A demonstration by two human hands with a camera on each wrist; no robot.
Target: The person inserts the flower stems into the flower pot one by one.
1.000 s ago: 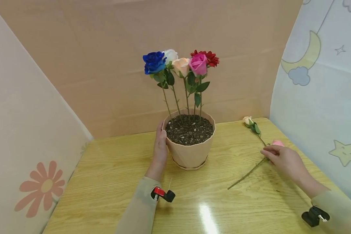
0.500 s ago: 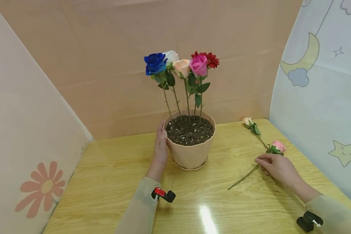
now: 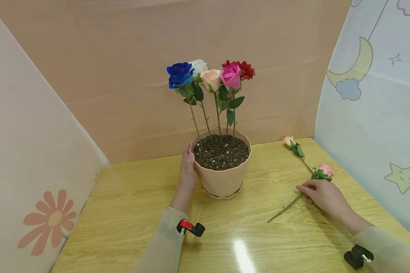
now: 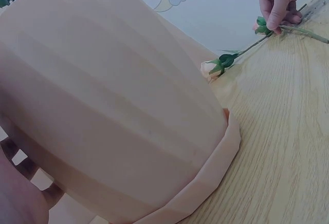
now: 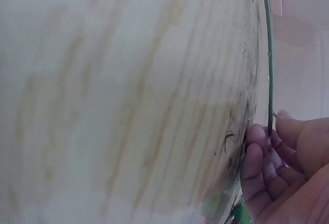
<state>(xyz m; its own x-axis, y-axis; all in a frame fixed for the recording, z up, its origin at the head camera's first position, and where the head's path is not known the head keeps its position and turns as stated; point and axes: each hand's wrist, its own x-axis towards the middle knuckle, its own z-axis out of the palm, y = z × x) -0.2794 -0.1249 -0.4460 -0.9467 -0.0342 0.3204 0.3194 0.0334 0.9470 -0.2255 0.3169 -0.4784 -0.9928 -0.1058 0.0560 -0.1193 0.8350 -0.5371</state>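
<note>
A beige flowerpot point(image 3: 223, 180) filled with dark soil point(image 3: 222, 157) stands on its saucer, holding several upright artificial flowers. My left hand point(image 3: 187, 174) rests along the pot's left side, fingers extended and thumb by the rim. At the right, my right hand point(image 3: 324, 195) pinches the stem of a pink rose point(image 3: 325, 170) between thumb and fingertips. The rose lies low over the table, its bare stem end pointing toward the front left. In the right wrist view, the green stem point(image 5: 270, 54) runs up from my fingertips. Part of the stem is hidden by the hand.
A cream rose point(image 3: 289, 141) lies behind the pink one, their stems crossing or close. Potted blooms include a blue rose point(image 3: 180, 75), a magenta rose point(image 3: 231, 76) and a red daisy-like flower point(image 3: 246, 70). Fabric walls border the wooden table point(image 3: 133, 197).
My right hand has slid toward the front left along the pink rose's stem, uncovering its bloom. The stem's cut end has shifted very slightly. My left hand has stayed at the pot.
</note>
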